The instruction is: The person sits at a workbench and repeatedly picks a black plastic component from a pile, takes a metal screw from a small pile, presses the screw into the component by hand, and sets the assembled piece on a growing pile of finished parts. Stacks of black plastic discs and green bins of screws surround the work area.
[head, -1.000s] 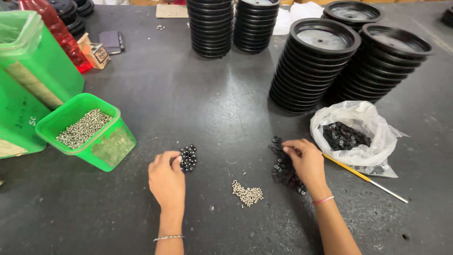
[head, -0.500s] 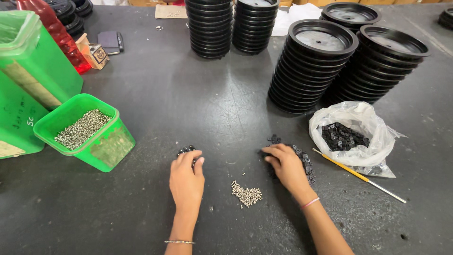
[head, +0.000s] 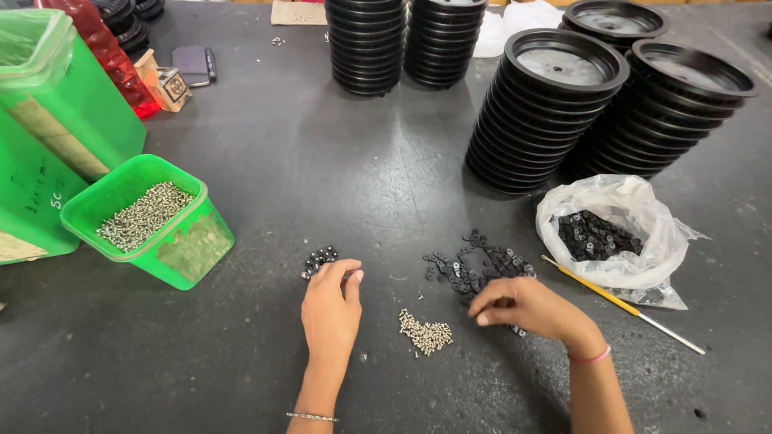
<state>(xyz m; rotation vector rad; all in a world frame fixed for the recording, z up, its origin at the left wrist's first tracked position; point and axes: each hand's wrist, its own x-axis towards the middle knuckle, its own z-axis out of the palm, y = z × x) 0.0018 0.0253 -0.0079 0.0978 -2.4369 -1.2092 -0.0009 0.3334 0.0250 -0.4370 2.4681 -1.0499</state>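
Dark table (head: 265,161), green tub (head: 189,241) of screws (head: 145,215)

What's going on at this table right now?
A person is sorting small hardware on a dark table. The left hand rests by a small cluster of black pieces. The right hand pinches at the edge of a spread pile of black washers. A small heap of screws lies between the hands. A green tub of screws stands to the left, a bag of black parts to the right, and stacks of black discs behind.
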